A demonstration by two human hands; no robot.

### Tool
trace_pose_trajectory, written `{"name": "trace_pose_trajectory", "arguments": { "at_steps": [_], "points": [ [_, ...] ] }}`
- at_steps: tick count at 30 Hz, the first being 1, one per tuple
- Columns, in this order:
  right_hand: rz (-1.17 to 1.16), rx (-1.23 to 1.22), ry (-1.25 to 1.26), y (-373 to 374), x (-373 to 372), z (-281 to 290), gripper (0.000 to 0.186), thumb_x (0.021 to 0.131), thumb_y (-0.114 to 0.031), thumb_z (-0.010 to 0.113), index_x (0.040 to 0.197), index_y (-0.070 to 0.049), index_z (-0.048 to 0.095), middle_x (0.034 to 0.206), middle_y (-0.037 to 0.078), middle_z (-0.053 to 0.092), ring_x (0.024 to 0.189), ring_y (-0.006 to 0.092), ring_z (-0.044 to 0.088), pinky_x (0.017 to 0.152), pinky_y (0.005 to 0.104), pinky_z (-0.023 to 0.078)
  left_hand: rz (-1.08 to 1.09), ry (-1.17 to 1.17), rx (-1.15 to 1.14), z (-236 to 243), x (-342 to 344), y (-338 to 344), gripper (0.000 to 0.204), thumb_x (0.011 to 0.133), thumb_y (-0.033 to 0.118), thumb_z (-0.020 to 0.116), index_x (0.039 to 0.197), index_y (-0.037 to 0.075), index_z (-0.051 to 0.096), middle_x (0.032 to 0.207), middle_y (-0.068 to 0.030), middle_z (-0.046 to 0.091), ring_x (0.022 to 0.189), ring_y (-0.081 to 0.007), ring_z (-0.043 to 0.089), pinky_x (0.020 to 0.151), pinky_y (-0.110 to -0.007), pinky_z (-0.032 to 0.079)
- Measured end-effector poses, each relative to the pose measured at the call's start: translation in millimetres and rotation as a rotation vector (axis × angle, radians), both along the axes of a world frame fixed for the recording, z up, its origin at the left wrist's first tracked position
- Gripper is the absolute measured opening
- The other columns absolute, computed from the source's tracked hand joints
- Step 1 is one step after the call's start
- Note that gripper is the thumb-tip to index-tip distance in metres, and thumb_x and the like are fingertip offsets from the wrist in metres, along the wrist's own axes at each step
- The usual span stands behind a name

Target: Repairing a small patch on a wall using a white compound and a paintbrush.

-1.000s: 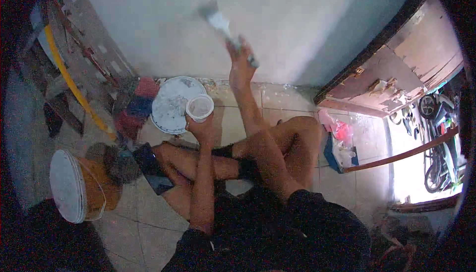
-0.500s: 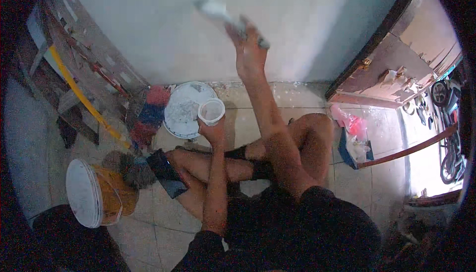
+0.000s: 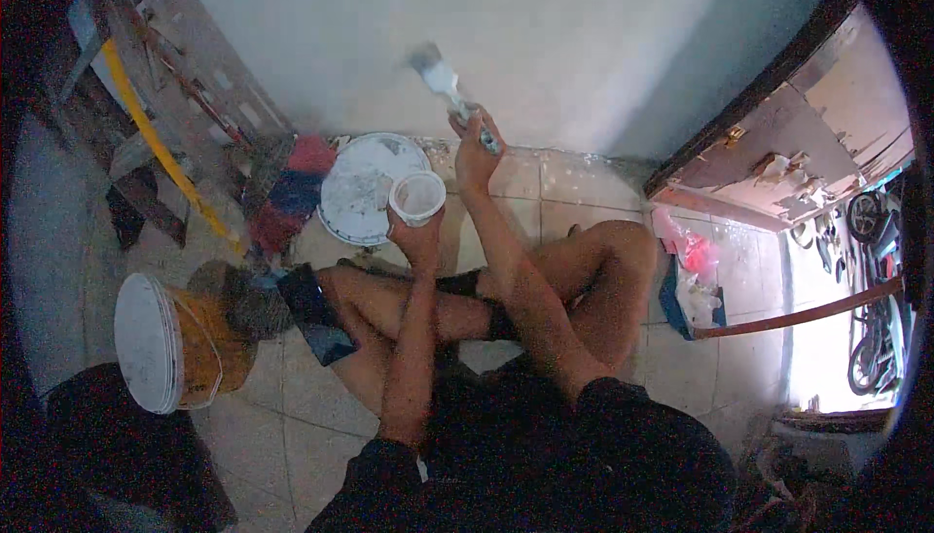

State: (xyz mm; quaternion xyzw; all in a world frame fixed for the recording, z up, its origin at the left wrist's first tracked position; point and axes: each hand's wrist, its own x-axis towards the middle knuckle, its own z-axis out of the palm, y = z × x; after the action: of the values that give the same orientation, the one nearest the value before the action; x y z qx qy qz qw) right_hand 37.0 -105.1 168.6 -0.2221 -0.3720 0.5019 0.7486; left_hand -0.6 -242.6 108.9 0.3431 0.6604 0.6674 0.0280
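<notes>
- In the upper middle of the frame, the right hand (image 3: 474, 144) is clenched around the handle of a paintbrush (image 3: 446, 84), whose blurred bristle end points up and left against the pale wall (image 3: 545, 37).
- Just below and left of it, the left hand (image 3: 418, 236) grasps a small white cup (image 3: 418, 196) from underneath, fingers wrapped round its base, its open mouth facing up.
- Beside the cup, to its left, a round white paint-smeared lid (image 3: 360, 183) lies on the tiled floor (image 3: 282, 436).
- At lower left, an orange bucket (image 3: 199, 343) with a white lid lies tipped on its side.
- The person sits cross-legged in the centre; an open door (image 3: 778, 154) fills the right.
</notes>
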Motion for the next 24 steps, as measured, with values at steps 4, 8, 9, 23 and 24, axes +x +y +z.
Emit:
{"name": "trace_pose_trajectory", "arguments": {
  "at_steps": [4, 8, 9, 23, 24],
  "points": [
    [0.162, -0.268, 0.199, 7.9, 0.7, -6.5, 0.028, 0.099, -0.012, 0.050, 0.108, 0.012, 0.060, 0.102, 0.018, 0.063, 0.085, 0.0295, 0.068, 0.078, 0.0399, 0.063, 0.030, -0.086, -0.037, -1.9, 3.5, -2.7, 0.072, 0.061, 0.015, 0.089, 0.122, -0.002, 0.055, 0.113, -0.0189, 0.065, 0.105, -0.0349, 0.063, 0.091, -0.045, 0.049],
    [0.147, -0.220, 0.139, 7.3, -5.4, 79.8, 0.025, 0.097, -0.009, 0.048, 0.108, 0.011, 0.059, 0.105, 0.017, 0.060, 0.092, 0.0295, 0.066, 0.080, 0.0422, 0.063, 0.073, 0.001, -0.025, -8.7, -5.5, -1.5, 0.073, 0.062, 0.017, 0.089, 0.124, -0.002, 0.054, 0.112, -0.0191, 0.066, 0.104, -0.0362, 0.064, 0.091, -0.046, 0.049],
    [0.171, -0.168, 0.168, 9.1, -1.9, 116.6, 0.024, 0.097, -0.009, 0.048, 0.108, 0.009, 0.059, 0.105, 0.016, 0.060, 0.094, 0.0287, 0.064, 0.081, 0.0430, 0.062, 0.073, -0.011, -0.031, -7.6, -4.0, -0.6, 0.073, 0.062, 0.017, 0.089, 0.124, -0.002, 0.054, 0.112, -0.0191, 0.066, 0.104, -0.0362, 0.064, 0.091, -0.046, 0.049],
    [-0.149, 0.271, -0.229, 38.8, -11.7, 105.4, 0.029, 0.101, -0.018, 0.053, 0.111, 0.009, 0.058, 0.105, 0.012, 0.065, 0.093, 0.0213, 0.067, 0.090, 0.0381, 0.057, 0.004, -0.147, 0.004, -8.7, -13.4, -0.3, 0.078, 0.060, 0.018, 0.090, 0.126, -0.002, 0.052, 0.119, -0.0199, 0.062, 0.111, -0.0355, 0.060, 0.096, -0.047, 0.046],
    [-0.107, 0.250, -0.188, 35.2, -10.7, 64.8, 0.030, 0.102, -0.018, 0.052, 0.110, 0.010, 0.059, 0.105, 0.013, 0.064, 0.094, 0.0217, 0.067, 0.089, 0.0370, 0.057, -0.001, -0.149, 0.011, -6.9, -10.5, -0.1, 0.078, 0.060, 0.018, 0.090, 0.126, -0.002, 0.052, 0.119, -0.0199, 0.062, 0.111, -0.0355, 0.060, 0.096, -0.047, 0.046]
  ]
}}
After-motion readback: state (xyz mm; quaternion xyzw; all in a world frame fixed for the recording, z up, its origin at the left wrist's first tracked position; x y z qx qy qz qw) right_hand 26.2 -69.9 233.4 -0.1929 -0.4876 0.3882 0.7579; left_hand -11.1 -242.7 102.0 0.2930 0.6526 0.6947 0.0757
